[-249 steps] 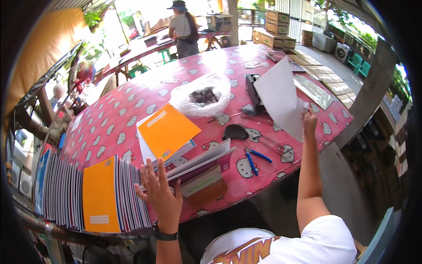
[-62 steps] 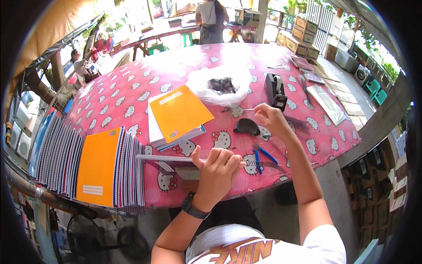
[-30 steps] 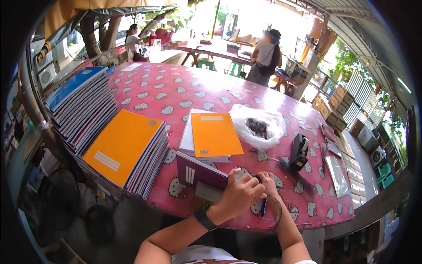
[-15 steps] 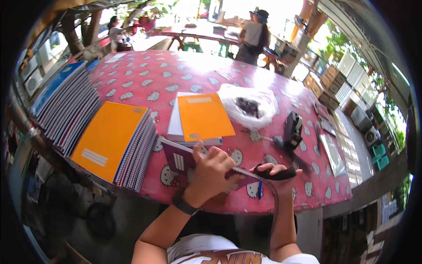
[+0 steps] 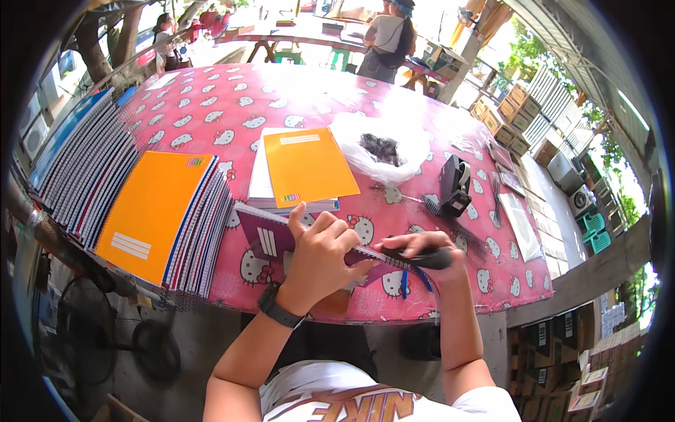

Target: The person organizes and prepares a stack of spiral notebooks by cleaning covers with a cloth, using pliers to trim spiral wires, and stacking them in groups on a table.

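Both arms bend at the elbow, forearms reaching forward. The left hand clasps, thumb under fingers (little finger lifted); the right hand curls leftward.

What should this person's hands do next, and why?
Perhaps the right hand should gently nudge the coil along the edge of the purple notebook: the left hand holds the notebook, and the right's black object sits close to the coil.
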A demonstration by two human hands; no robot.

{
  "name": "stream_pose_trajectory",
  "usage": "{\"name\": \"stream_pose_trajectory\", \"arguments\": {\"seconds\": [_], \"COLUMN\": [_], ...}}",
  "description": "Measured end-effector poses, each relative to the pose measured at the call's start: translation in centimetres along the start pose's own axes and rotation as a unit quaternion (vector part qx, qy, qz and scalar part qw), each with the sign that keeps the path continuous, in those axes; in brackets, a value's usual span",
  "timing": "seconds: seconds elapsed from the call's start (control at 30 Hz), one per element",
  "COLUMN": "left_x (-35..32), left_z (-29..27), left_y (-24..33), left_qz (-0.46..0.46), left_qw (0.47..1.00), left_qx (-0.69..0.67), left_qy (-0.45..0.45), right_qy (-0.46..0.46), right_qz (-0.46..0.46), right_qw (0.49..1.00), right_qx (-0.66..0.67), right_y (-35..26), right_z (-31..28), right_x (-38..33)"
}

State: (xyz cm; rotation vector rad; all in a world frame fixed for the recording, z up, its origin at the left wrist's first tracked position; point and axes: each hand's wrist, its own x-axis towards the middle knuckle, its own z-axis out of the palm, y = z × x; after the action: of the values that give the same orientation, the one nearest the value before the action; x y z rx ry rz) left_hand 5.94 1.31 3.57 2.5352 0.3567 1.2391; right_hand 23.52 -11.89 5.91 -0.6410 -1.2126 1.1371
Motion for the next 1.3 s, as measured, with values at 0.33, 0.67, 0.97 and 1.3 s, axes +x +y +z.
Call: {"name": "stream_pose_trajectory", "arguments": {"seconds": [0.33, 0.67, 0.97, 1.3], "left_x": [-0.1, -1.0, -0.6, -1.3], "left_z": [-0.1, -1.5, -1.5, -2.2], "left_y": [-0.9, -1.3, -1.7, -1.7], "left_qz": [0.002, -0.017, -0.025, -0.056], "left_qw": [1.000, 0.998, 0.999, 0.998], "left_qx": [0.011, 0.049, 0.040, 0.014], "left_qy": [0.027, 0.032, -0.005, 0.023], "right_qy": [0.040, 0.043, -0.013, 0.016], "right_qz": [0.156, 0.074, 0.043, 0.230], "right_qw": [0.954, 0.995, 0.996, 0.894], "right_qx": [-0.253, -0.045, 0.073, -0.383], "right_y": [1.1, 1.2, 1.9, 2.7], "right_z": [-2.8, -2.3, -0.7, -2.8], "right_x": [1.5, 1.6, 3.2, 5.5]}}
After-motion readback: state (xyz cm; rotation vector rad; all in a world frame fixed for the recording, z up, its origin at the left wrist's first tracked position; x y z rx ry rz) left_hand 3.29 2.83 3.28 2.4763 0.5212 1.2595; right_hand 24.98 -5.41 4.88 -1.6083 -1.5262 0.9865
